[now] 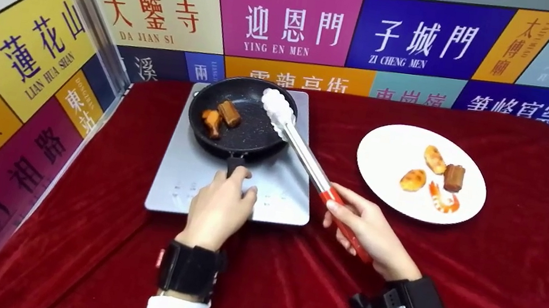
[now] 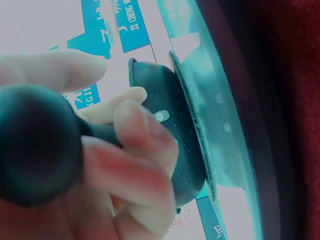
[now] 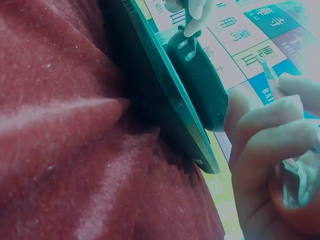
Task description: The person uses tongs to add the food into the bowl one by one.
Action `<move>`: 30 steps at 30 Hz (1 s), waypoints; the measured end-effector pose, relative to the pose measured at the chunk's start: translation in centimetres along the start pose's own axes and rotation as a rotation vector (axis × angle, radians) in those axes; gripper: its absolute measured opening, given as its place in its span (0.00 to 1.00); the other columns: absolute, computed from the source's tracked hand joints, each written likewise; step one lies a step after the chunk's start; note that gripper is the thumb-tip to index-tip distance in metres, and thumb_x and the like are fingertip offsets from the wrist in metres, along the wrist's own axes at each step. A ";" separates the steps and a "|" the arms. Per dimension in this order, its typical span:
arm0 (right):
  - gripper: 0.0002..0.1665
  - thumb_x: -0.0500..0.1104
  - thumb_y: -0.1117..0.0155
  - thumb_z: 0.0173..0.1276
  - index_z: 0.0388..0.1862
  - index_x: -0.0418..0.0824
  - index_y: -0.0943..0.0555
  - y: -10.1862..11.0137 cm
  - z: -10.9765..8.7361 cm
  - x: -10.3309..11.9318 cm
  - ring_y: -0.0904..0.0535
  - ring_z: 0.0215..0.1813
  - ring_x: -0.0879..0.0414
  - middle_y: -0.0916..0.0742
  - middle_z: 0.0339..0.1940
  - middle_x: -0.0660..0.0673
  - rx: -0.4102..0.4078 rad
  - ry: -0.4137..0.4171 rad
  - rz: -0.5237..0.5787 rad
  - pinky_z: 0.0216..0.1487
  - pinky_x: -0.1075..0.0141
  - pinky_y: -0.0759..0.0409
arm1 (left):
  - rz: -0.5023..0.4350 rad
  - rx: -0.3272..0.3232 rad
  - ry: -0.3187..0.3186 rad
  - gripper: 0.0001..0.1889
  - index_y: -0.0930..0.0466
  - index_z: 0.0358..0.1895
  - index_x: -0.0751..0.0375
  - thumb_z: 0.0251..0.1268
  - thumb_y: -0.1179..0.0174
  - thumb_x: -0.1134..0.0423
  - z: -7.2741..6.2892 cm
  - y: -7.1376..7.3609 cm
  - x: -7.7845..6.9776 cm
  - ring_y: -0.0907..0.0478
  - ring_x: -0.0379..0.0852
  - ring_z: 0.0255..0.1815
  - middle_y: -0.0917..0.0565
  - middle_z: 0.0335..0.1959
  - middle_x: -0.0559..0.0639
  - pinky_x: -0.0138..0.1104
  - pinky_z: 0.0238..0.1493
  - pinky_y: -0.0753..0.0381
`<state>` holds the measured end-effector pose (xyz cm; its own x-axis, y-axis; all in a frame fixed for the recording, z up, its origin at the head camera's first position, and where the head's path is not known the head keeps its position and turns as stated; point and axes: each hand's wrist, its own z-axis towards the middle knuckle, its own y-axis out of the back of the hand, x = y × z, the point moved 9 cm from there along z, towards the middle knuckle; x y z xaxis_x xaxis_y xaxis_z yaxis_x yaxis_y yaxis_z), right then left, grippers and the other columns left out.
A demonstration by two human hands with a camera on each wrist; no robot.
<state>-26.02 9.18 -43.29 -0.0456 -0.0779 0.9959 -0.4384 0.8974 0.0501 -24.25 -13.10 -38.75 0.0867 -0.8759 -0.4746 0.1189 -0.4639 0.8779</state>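
left hand (image 1: 222, 203) grips pan (image 1: 250, 137); right hand (image 1: 371, 229), tongs (image 1: 306, 158).

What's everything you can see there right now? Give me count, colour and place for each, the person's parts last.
Cloth: 1, dark red, across the work surface
Cooktop: 1, silver-grey, on the cloth
Frying pan: 1, black, over the cooktop
Drumstick-shaped piece: 1, orange-brown, in the pan
Blocky piece: 1, brown, in the pan
Tongs: 1, silver and red, pale tips over the pan's right side
Plate: 1, white, right
Oval pieces: 2, yellow, browned, on the plate
Chunk: 1, brown, on the plate
Shrimp: 1, orange-white, on the plate
Lettered panels: many, multicoloured, walls
Left hand: 1, bare, gripping the pan's handle
Right hand: 1, bare, holding the tongs
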 end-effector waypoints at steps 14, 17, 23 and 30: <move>0.29 0.47 0.45 0.65 0.65 0.49 0.37 1.7 -2.4 -1.0 0.33 0.14 0.54 0.24 0.31 0.30 -0.058 0.020 -0.002 0.08 0.64 0.35 | 0.017 -0.007 -0.010 0.19 0.29 0.55 0.46 0.62 0.51 0.48 0.0 0.0 0.0 0.25 0.52 0.33 0.26 0.46 0.54 0.43 0.32 0.27; 0.30 0.46 0.45 0.65 0.65 0.49 0.38 2.3 -2.8 -1.7 0.33 0.14 0.54 0.23 0.31 0.31 -0.081 0.012 -0.009 0.08 0.62 0.35 | 0.016 -0.005 -0.010 0.19 0.29 0.55 0.46 0.62 0.51 0.48 0.0 0.0 0.0 0.26 0.52 0.33 0.27 0.46 0.54 0.43 0.32 0.27; 0.29 0.45 0.45 0.65 0.65 0.49 0.38 3.0 -3.6 -2.0 0.33 0.14 0.54 0.24 0.31 0.31 -0.114 0.027 -0.019 0.08 0.61 0.35 | 0.009 0.000 -0.014 0.19 0.29 0.55 0.47 0.62 0.52 0.48 0.0 -0.1 -0.1 0.26 0.51 0.33 0.27 0.46 0.54 0.43 0.32 0.27; 0.28 0.44 0.46 0.66 0.65 0.49 0.37 3.9 -3.9 -2.2 0.33 0.14 0.53 0.23 0.31 0.31 -0.149 0.043 -0.012 0.09 0.61 0.35 | 0.010 -0.013 -0.017 0.18 0.29 0.54 0.47 0.62 0.52 0.49 0.0 0.1 0.1 0.26 0.51 0.32 0.26 0.44 0.53 0.42 0.31 0.28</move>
<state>-24.13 14.54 -44.98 -0.0015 -0.0729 0.9973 -0.3000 0.9514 0.0691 -24.24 -13.22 -38.68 0.0714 -0.8828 -0.4642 0.1308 -0.4531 0.8818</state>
